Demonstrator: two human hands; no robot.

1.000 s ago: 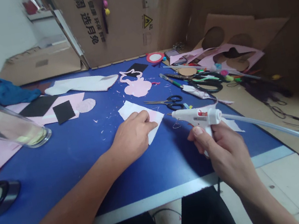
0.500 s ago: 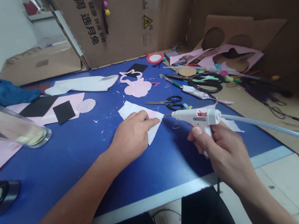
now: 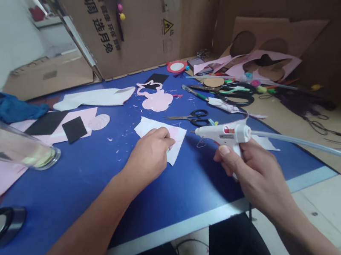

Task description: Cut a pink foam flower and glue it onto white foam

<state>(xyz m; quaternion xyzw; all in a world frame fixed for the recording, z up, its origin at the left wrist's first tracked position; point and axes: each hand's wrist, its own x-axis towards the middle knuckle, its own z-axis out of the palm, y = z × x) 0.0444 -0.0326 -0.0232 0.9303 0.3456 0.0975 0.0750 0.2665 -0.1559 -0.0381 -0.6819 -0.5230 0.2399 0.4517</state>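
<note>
My right hand (image 3: 251,166) is wrapped around the handle of a white hot glue gun (image 3: 224,132), whose nozzle points left over the table. A long clear glue stick (image 3: 309,144) sticks out of its back end. On a white sheet of paper (image 3: 175,155) rests my left hand (image 3: 151,152), its fingers curled together; what they pinch, if anything, is hidden. Beside those fingertips a pale pink patch (image 3: 176,134) shows on the sheet. Small black-handled scissors (image 3: 198,119) lie just beyond the paper. Farther back is a pink cloud-shaped cutout (image 3: 156,102).
A clear cup of liquid (image 3: 31,149), a blue cloth (image 3: 15,108) and a tape roll (image 3: 1,227) occupy the left side. Pens, big scissors (image 3: 236,95) and pink scraps (image 3: 286,61) crowd the right. Cardboard walls (image 3: 142,28) stand behind the blue table (image 3: 134,223).
My left index finger, stretched out over the sheet before, has curled in, so more of the pink patch shows. The glue gun has stayed nearly in place.
</note>
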